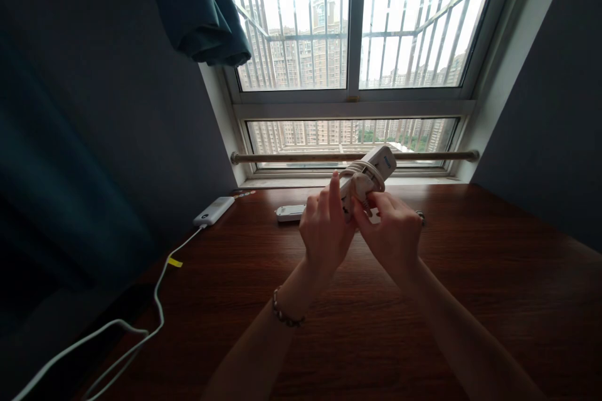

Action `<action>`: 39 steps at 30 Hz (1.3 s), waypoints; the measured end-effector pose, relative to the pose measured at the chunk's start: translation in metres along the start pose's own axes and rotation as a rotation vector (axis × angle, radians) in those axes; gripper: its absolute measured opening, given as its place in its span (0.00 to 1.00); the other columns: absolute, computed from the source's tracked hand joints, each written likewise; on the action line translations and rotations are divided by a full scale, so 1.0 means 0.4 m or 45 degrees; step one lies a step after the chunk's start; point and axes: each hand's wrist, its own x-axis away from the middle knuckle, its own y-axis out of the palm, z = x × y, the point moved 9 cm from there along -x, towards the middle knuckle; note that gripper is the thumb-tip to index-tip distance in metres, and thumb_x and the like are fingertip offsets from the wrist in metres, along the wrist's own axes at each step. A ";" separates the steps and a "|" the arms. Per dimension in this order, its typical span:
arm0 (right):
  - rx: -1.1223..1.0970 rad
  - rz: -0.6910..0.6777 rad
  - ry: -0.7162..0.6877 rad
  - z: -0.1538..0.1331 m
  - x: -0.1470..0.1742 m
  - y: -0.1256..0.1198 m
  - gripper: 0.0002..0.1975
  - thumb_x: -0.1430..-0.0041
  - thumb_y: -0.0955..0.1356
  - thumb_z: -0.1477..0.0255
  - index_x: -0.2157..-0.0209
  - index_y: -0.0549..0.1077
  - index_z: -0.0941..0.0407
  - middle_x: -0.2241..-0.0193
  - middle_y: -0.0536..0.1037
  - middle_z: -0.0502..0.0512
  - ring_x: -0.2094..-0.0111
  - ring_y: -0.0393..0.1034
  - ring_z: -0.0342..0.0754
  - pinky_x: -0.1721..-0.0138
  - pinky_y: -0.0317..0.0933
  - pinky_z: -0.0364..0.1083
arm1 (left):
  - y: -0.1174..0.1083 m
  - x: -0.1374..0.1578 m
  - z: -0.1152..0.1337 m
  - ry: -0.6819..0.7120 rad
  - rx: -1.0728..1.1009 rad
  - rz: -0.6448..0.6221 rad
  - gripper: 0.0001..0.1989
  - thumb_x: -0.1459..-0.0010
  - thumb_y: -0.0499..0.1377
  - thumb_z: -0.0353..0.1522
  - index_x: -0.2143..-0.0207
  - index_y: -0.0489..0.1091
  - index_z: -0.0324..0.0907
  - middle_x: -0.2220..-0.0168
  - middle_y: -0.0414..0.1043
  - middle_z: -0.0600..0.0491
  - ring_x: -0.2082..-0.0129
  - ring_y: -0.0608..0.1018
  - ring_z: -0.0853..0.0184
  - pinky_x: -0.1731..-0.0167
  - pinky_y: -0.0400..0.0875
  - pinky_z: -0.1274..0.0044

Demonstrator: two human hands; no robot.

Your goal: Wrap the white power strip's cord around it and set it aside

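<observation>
A white power strip [386, 161] is held up at a slant above the wooden table, its own white cord [361, 166] wound around it. My left hand [325, 222] closes around the strip's lower end, with the index finger pointing up. At the middle of the strip, my right hand [392, 225] pinches the white plug [361, 187] at the cord's end. The plug lies against the strip's face. Fingers hide part of the strip's lower half.
Behind my left hand, another white strip-shaped object [290, 213] lies on the table [329, 338]. A white box-shaped device [214, 210] with a cable [160, 307] sits at the left edge. A small round object [420, 216] is partly hidden behind my right hand. A rail [301, 158] crosses the window.
</observation>
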 end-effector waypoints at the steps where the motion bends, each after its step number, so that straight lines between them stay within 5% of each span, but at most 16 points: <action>1: 0.040 0.019 -0.014 -0.004 0.002 0.000 0.11 0.42 0.64 0.65 0.75 0.69 0.57 0.77 0.73 0.55 0.73 0.66 0.49 0.74 0.52 0.45 | 0.003 -0.001 -0.001 -0.019 -0.002 -0.018 0.31 0.43 0.53 0.41 0.39 0.51 0.40 0.55 0.72 0.46 0.60 0.73 0.61 0.61 0.67 0.73; 10: 0.130 0.012 0.065 0.010 0.003 0.006 0.14 0.45 0.66 0.58 0.69 0.64 0.56 0.71 0.68 0.56 0.68 0.63 0.52 0.74 0.54 0.46 | 0.013 -0.010 -0.028 -0.207 0.112 -0.112 0.37 0.49 0.59 0.38 0.39 0.48 0.40 0.57 0.74 0.47 0.60 0.75 0.60 0.64 0.68 0.73; 18: -0.041 0.022 0.044 0.025 0.002 0.024 0.25 0.48 0.66 0.53 0.57 0.61 0.57 0.59 0.64 0.63 0.59 0.58 0.58 0.61 0.59 0.55 | 0.041 -0.008 -0.043 -0.347 0.253 -0.261 0.38 0.50 0.59 0.36 0.39 0.48 0.42 0.59 0.74 0.48 0.61 0.76 0.59 0.64 0.68 0.72; 25: -0.097 -0.037 0.047 0.041 0.001 0.049 0.30 0.46 0.64 0.54 0.48 0.57 0.59 0.52 0.59 0.68 0.52 0.55 0.62 0.54 0.54 0.61 | 0.052 -0.004 -0.061 -0.421 0.304 -0.282 0.39 0.53 0.60 0.36 0.40 0.49 0.42 0.57 0.73 0.47 0.59 0.76 0.57 0.61 0.69 0.69; 31: -0.188 -0.118 0.053 0.056 0.002 0.084 0.29 0.45 0.65 0.59 0.47 0.58 0.60 0.53 0.62 0.67 0.54 0.56 0.60 0.52 0.54 0.60 | 0.107 0.008 -0.067 -0.426 0.628 -0.436 0.35 0.57 0.63 0.34 0.45 0.58 0.42 0.52 0.70 0.46 0.54 0.73 0.59 0.55 0.67 0.70; 35: -0.212 -0.118 0.082 0.074 0.001 0.094 0.27 0.45 0.66 0.63 0.48 0.60 0.61 0.54 0.63 0.66 0.54 0.56 0.60 0.53 0.54 0.60 | 0.136 0.015 -0.043 -0.321 0.813 -0.613 0.40 0.59 0.64 0.30 0.42 0.54 0.40 0.49 0.67 0.44 0.52 0.72 0.60 0.54 0.66 0.70; 39: -0.252 -0.086 0.096 0.076 0.001 0.091 0.26 0.47 0.67 0.65 0.48 0.60 0.59 0.56 0.63 0.64 0.56 0.56 0.60 0.55 0.56 0.60 | 0.123 0.011 -0.046 -0.333 0.737 -0.593 0.43 0.58 0.63 0.31 0.40 0.50 0.39 0.50 0.66 0.42 0.53 0.72 0.59 0.54 0.66 0.68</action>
